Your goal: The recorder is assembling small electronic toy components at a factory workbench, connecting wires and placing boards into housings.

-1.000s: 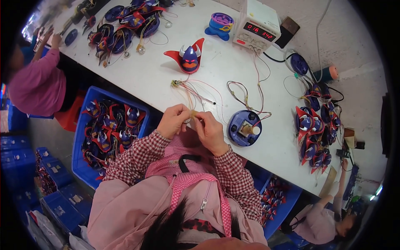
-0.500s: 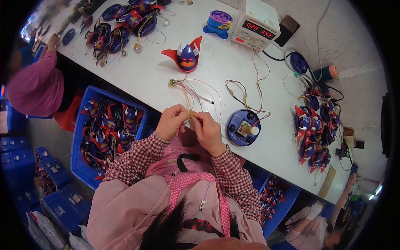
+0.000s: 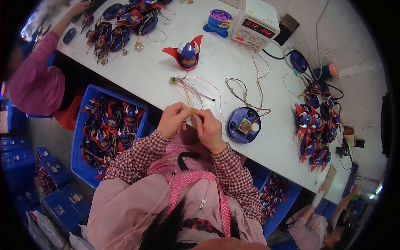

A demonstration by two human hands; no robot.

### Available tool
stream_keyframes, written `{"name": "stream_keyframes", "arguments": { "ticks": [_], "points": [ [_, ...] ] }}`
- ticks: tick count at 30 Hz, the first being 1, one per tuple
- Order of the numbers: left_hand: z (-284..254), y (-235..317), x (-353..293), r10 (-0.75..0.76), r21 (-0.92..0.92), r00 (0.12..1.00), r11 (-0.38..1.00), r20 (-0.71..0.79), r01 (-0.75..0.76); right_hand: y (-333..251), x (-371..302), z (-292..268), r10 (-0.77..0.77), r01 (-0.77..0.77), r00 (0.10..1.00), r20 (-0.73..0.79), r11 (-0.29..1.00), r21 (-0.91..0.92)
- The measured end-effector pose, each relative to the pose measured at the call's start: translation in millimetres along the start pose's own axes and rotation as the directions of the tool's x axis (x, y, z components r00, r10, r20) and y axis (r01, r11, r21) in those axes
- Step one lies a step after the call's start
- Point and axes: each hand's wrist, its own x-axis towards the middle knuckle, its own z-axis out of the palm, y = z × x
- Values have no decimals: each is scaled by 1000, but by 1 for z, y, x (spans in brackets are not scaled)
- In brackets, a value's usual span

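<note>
My left hand (image 3: 171, 121) and my right hand (image 3: 211, 131) meet at the table's near edge. Both pinch a small tan flat piece (image 3: 193, 111), which looks like a little circuit board; the fingers partly hide it. Thin wires (image 3: 188, 96) run from it to a small green board (image 3: 174, 80) lying on the table. Beyond that sits a toy head (image 3: 188, 57), purple with white horns and a red collar, its eyes dark. Right of my hands rests a round blue base (image 3: 243, 126) with a cream knob, wired to the power supply (image 3: 257, 25).
Toy heads with wires (image 3: 121, 31) pile up at the far left, and more (image 3: 312, 129) at the right. A blue crate (image 3: 143, 127) of heads stands left of me. A blue and purple holder (image 3: 218, 23) is beside the supply. Co-workers (image 3: 35, 87) sit left and lower right.
The toy's eyes were glowing red and are now dark. The supply's display reading has changed. My hands hold nearly the same place. The left co-worker's arm has reached farther away.
</note>
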Motion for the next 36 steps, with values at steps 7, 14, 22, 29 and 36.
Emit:
{"name": "stream_keyframes", "arguments": {
  "ticks": [7, 14, 22, 29, 36],
  "points": [
    [-2, -2, -3, 0, 12, 1000, 1000, 14, 0, -2, -3, 1, 6, -6, 1000, 0, 1000, 5],
    [-4, -3, -10, 20, 75, 1000, 997, -3, -20, -5, -9, 6, -16, 16, 1000, 4, 1000, 2],
    [4, 9, -12, 66, 301, 997, 950, 50, -78, -12, -19, -4, 28, -29, 998, -54, 1000, -13],
    [3, 2, -17, 830, 845, 542, 195, 128, -498, -45, -77, -79, 122, -133, 987, -105, 986, -103],
    [95, -6, -21, 595, 592, 589, 222, 548, -775, -45, -38, -119, 327, -346, 907, -265, 938, -27]
  ]
}}
